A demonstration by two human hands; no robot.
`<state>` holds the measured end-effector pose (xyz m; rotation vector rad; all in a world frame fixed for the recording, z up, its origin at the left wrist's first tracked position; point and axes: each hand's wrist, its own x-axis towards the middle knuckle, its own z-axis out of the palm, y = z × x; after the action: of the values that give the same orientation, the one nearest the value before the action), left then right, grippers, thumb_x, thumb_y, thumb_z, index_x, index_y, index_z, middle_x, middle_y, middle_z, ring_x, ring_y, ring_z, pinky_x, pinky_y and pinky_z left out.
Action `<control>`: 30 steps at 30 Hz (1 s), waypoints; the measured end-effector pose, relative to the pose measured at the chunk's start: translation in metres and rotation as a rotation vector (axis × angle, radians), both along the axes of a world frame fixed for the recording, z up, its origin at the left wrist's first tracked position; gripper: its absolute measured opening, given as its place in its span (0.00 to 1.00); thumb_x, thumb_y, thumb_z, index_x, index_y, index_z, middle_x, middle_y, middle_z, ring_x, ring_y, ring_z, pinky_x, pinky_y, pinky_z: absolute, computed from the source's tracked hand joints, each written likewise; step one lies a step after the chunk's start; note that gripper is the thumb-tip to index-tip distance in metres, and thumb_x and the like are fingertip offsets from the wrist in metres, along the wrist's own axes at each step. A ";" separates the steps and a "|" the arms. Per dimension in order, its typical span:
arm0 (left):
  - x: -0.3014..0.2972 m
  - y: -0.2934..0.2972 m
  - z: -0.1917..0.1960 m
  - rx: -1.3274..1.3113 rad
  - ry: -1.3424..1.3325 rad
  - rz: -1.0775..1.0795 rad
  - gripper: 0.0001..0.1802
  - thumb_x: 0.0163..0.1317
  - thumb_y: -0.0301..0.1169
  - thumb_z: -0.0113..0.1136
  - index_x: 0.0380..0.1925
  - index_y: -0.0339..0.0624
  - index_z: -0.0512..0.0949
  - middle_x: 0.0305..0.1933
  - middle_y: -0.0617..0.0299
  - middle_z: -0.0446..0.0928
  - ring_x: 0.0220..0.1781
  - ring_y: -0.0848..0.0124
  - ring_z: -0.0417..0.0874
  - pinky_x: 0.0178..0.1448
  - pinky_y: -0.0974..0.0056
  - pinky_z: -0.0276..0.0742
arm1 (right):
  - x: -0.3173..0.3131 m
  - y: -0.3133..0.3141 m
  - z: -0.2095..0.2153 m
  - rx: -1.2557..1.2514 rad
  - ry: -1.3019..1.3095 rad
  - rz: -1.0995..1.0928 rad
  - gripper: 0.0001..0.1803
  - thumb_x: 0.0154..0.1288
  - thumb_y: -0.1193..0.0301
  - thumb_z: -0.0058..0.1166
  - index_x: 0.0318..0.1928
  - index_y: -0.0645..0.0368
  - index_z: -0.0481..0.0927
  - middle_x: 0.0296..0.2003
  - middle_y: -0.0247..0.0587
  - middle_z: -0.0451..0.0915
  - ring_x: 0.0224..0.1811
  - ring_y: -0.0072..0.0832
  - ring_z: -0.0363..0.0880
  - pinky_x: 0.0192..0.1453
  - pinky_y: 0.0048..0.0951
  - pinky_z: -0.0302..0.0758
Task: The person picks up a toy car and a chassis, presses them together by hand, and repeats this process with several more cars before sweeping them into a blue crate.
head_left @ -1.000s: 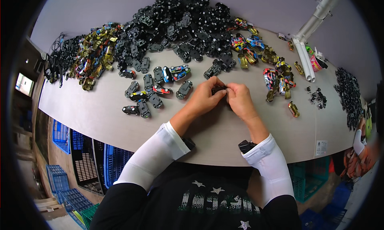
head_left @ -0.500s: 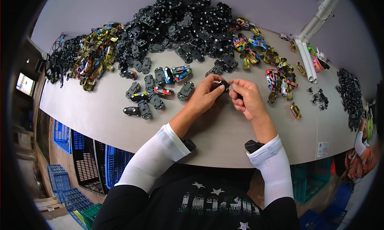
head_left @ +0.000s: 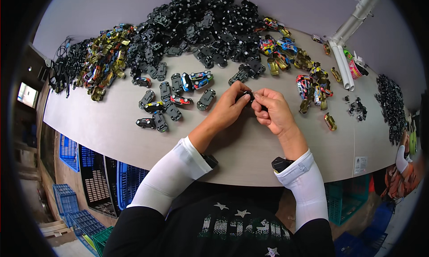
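We see two hands meeting over the middle of the tabletop (head_left: 111,131), pinching one small dark toy-car part between them.

A big black heap of car parts (head_left: 201,29) lies along the far edge, with loose toy cars (head_left: 172,98) nearer the middle. Both white-sleeved forearms rise from the near edge and angle inward. The left hand (head_left: 228,109) and the right hand (head_left: 272,111) touch, fingers curled tight on the small dark part (head_left: 248,96), held just above the surface.
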<state>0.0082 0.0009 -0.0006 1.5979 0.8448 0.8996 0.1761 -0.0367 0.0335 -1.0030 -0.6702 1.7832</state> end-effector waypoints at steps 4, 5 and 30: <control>0.000 -0.002 0.001 0.010 0.047 0.019 0.08 0.69 0.27 0.51 0.44 0.35 0.70 0.40 0.61 0.76 0.43 0.77 0.73 0.48 0.69 0.70 | -0.005 -0.002 0.000 0.027 -0.116 -0.009 0.06 0.70 0.72 0.48 0.36 0.60 0.71 0.22 0.34 0.71 0.14 0.13 0.59 0.12 0.16 0.51; 0.001 -0.001 -0.001 0.009 0.047 0.019 0.08 0.69 0.27 0.51 0.44 0.35 0.70 0.40 0.61 0.76 0.43 0.77 0.73 0.48 0.69 0.70 | -0.007 -0.002 0.000 0.038 -0.174 -0.013 0.06 0.70 0.72 0.49 0.35 0.60 0.71 0.21 0.33 0.71 0.13 0.12 0.58 0.12 0.16 0.51; -0.008 -0.006 0.020 0.244 0.453 0.166 0.11 0.60 0.28 0.56 0.41 0.36 0.73 0.37 0.48 0.79 0.38 0.53 0.80 0.45 0.57 0.74 | 0.000 0.008 -0.007 0.093 -0.592 0.023 0.08 0.66 0.72 0.53 0.31 0.63 0.77 0.17 0.30 0.73 0.16 0.15 0.67 0.18 0.22 0.63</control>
<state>0.0003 -0.0052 0.0191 2.0090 1.2343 0.7878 0.1764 -0.0285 0.0263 -1.4774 -1.1174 1.4521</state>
